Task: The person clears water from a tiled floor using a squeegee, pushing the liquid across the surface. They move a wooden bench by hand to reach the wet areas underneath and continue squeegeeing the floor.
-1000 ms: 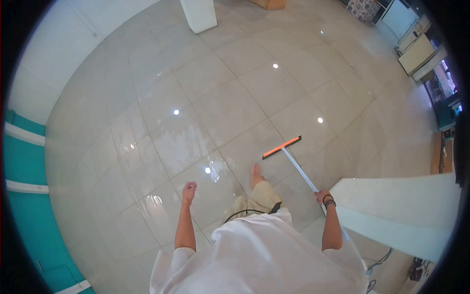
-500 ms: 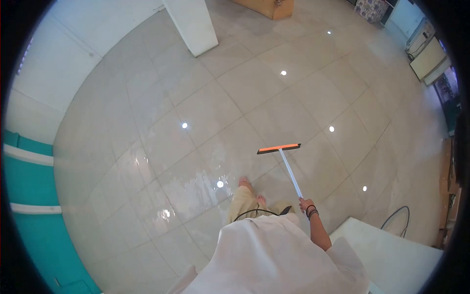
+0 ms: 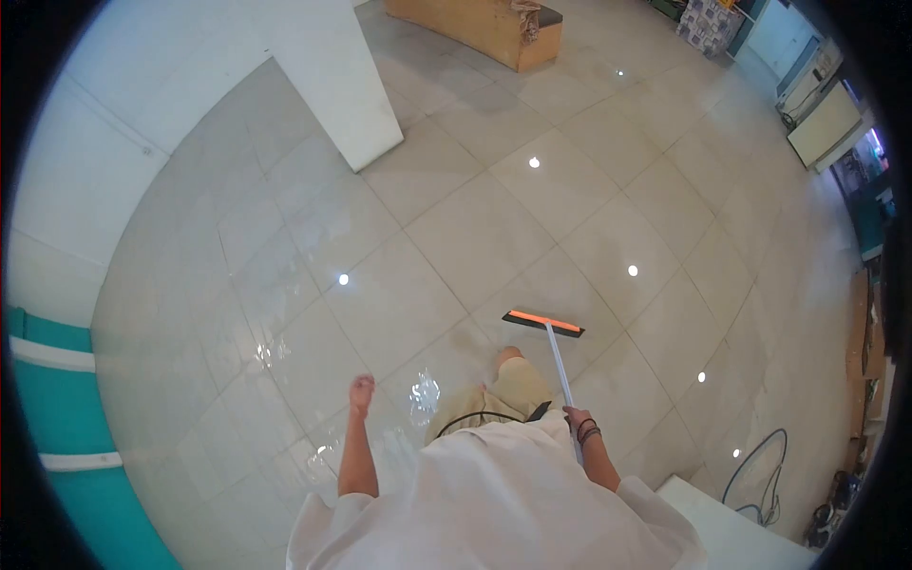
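A floor squeegee (image 3: pixel 543 323) with an orange head and black rubber edge is in front of me on the right, over the tiled floor (image 3: pixel 494 228). Its pale pole runs back to my right hand (image 3: pixel 577 418), which is wrapped round it; dark bands circle that wrist. Out to the left, my left hand (image 3: pixel 361 391) hangs above the wet, shiny tiles. Its fingers look curled in, and I see nothing in them. One bare knee shows below my beige shorts (image 3: pixel 518 385), just behind the squeegee head.
A white pillar (image 3: pixel 347 104) stands ahead on the left, with a wooden bench-like unit (image 3: pixel 475 27) behind it. White and teal wall panels (image 3: pixel 57 380) line the left. At lower right are a white surface (image 3: pixel 731 527) and a looped dark cable (image 3: pixel 781 475). Boxes (image 3: pixel 860 323) line the right edge.
My left hand has come into view on the left. The squeegee head has swung to a different tilt and sits lower in view. The pillar and bench look closer.
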Demonstrator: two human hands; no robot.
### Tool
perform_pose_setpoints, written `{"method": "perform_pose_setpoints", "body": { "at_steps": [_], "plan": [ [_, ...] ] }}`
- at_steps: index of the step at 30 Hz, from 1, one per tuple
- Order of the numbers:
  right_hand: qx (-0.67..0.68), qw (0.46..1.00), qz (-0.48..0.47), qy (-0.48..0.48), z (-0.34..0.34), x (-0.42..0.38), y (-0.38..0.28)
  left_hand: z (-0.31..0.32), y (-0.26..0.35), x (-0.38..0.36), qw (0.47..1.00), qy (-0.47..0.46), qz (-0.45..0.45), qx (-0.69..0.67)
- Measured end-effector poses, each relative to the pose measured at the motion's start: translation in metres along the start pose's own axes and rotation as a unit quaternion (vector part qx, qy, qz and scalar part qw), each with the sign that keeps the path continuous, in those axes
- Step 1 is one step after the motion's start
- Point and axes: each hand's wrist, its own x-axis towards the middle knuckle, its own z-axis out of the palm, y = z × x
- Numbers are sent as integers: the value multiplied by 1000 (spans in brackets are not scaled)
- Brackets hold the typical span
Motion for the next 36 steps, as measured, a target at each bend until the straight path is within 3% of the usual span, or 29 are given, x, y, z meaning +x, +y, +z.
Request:
{"method": "perform_pose_setpoints", "body": {
  "at_steps": [2,6,8,10,11,12,13,14,15,16,19,22,24,25,26,27,28,29,30,31,32,34,36],
  "plan": [
    [-29,1000,-3,0,8,15,-37,18,104,50,998,46,39,-12],
    [-18,1000,9,2,22,43,-111,47,174,130,996,16,84,-19],
    [-19,1000,5,-11,27,63,-158,66,153,162,992,-18,120,-24],
    [-22,999,4,-26,32,83,-210,80,123,184,995,-52,36,79],
    [-27,999,-22,-41,36,92,-236,85,63,209,976,-90,-20,-197],
    [-35,997,-41,-54,37,101,-252,107,111,170,997,-79,-19,10],
    [-70,997,-18,-37,40,116,-283,113,104,169,989,-95,-73,90],
    [-66,997,-12,-27,41,118,-310,112,91,168,942,-145,47,300],
    [-128,991,-30,-11,45,118,-342,117,16,183,933,-156,20,325],
    [-185,982,-47,7,49,117,-374,131,53,175,922,-168,-6,349],
    [-119,991,-57,2,50,106,-453,145,85,192,902,-231,-65,359],
    [-63,996,-57,-34,68,111,-512,136,116,263,901,-238,-84,353],
    [67,995,9,-77,93,99,-561,126,165,329,908,-232,-76,342],
    [-49,995,25,-82,104,100,-586,118,184,369,915,-223,-65,330],
    [-43,996,20,-81,120,106,-601,109,204,411,923,-211,-51,317],
    [-118,993,-14,8,129,124,-603,106,223,450,939,-191,-36,285],
    [-196,975,-41,96,134,138,-609,107,240,507,934,-167,-119,292],
    [-197,975,-40,95,124,138,-540,114,295,450,971,-16,-70,228],
    [-208,974,-26,81,140,133,-539,98,294,504,981,-7,4,193],
    [-216,973,-20,72,153,134,-561,92,332,548,995,2,29,99],
    [-217,973,-33,74,147,132,-536,105,383,522,996,89,30,-8],
    [-263,951,-108,122,156,151,-509,108,459,541,988,121,79,48],
    [-276,944,-134,118,164,176,-515,106,490,583,978,161,133,3]
  ]
}}
